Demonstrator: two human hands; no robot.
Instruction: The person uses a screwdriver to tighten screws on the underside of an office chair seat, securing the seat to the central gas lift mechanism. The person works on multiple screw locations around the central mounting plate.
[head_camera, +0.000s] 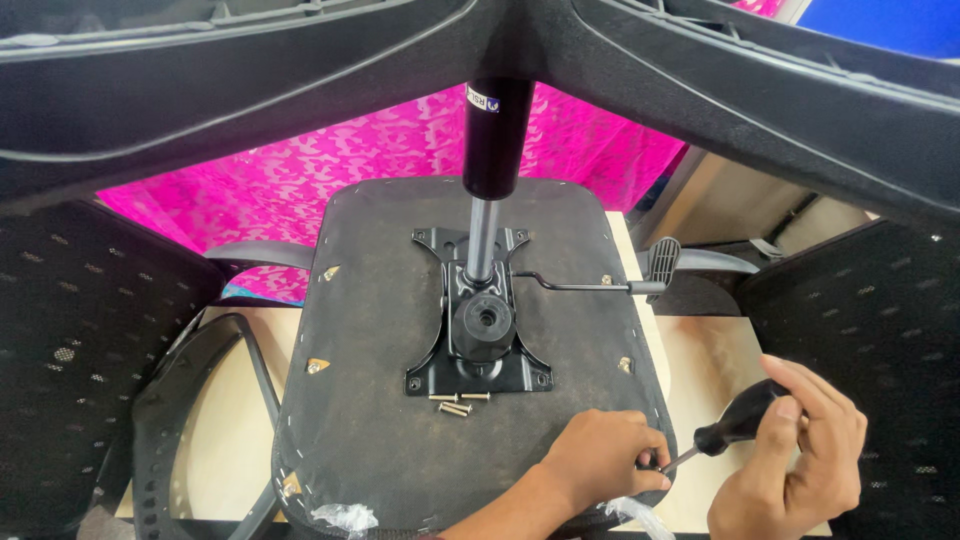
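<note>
Head view: right hand (800, 455) grips a screwdriver (735, 425); left hand (600, 460) pinches its tip on the seat underside (380, 400).

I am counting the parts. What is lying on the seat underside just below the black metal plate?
Three loose screws lie on the seat underside, just below the plate. Anything beneath the plate is covered.

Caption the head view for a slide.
Right hand drives a screwdriver at the upturned chair seat; left hand steadies its tip.
</note>
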